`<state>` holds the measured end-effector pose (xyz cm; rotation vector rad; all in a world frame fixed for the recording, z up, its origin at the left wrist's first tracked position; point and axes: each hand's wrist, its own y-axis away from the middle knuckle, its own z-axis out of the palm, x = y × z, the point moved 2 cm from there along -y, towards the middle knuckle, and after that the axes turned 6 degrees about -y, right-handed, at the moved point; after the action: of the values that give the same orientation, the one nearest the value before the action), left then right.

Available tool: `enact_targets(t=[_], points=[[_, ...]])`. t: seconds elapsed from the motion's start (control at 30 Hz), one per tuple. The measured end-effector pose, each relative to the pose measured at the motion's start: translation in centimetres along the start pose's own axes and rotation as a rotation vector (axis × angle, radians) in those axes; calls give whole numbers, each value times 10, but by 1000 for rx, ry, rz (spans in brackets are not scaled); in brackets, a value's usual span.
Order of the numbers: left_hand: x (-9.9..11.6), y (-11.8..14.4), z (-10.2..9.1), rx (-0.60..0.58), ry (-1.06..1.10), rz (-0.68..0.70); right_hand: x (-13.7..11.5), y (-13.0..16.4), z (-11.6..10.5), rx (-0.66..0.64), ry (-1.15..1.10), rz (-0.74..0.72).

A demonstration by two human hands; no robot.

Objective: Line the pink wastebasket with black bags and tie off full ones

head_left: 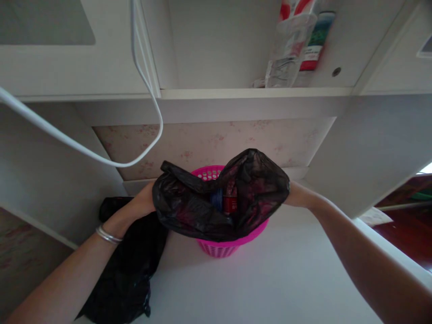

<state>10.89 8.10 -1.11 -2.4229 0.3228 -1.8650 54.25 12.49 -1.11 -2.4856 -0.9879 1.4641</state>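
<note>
A thin black bin bag (189,211) is spread wide across the top of a pink perforated plastic basket (219,249), overhanging its rim. My left hand (147,198), with a silver bracelet on its wrist, holds the bag's left edge. At the opposite edge, my right hand (297,194) holds the bag out to the right. Folds of black plastic cover the fingers of both hands. Inside the bag's mouth lies a bottle with a red label (230,204), beside something blue (216,200).
Another black plastic bag (124,270) lies on the white surface (202,292) under my left forearm. A white cable (101,157) loops at upper left. Above, a shelf (219,93) holds a clear container (286,54) and a red-and-green can (315,42). White panels stand on both sides.
</note>
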Motion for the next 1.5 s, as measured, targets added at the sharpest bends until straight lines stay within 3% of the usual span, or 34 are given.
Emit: enact_targets(t=[0.1, 0.2, 0.33, 0.4, 0.5, 0.57, 0.67, 0.8, 0.9, 1.03, 1.23, 1.37, 1.5], points=[[9, -5, 8, 68, 58, 7, -11, -11, 10, -11, -60, 50], [13, -8, 11, 169, 170, 10, -15, -13, 10, 101, -109, 72], [14, -6, 0, 355, 442, 17, -16, -3, 2, 238, -247, 136], [12, -1, -6, 383, 560, 34, -17, 4, -2, 251, -381, 155], [8, 10, -10, 292, 576, 64, -18, 12, -1, 85, -538, 134], [4, 16, -7, 175, 488, 63, -15, 13, 3, -69, -479, 135], [4, 17, 3, -25, 176, 19, -10, 4, 11, -161, -313, 155], [11, 5, 15, -147, -193, 43, -14, -16, 21, -224, -178, 125], [13, -6, 22, -129, -345, 42, -24, -29, 27, -243, -2, 73], [20, -14, 30, -93, -358, 39, -33, -38, 32, -129, 127, 25], [50, -15, 53, -41, -243, 209, -50, -45, 47, -150, 126, -53], [55, -14, 70, -47, -220, 196, -65, -50, 66, -219, 62, -141], [54, -14, 82, 0, -202, 196, -75, -55, 83, -204, 40, -235]])
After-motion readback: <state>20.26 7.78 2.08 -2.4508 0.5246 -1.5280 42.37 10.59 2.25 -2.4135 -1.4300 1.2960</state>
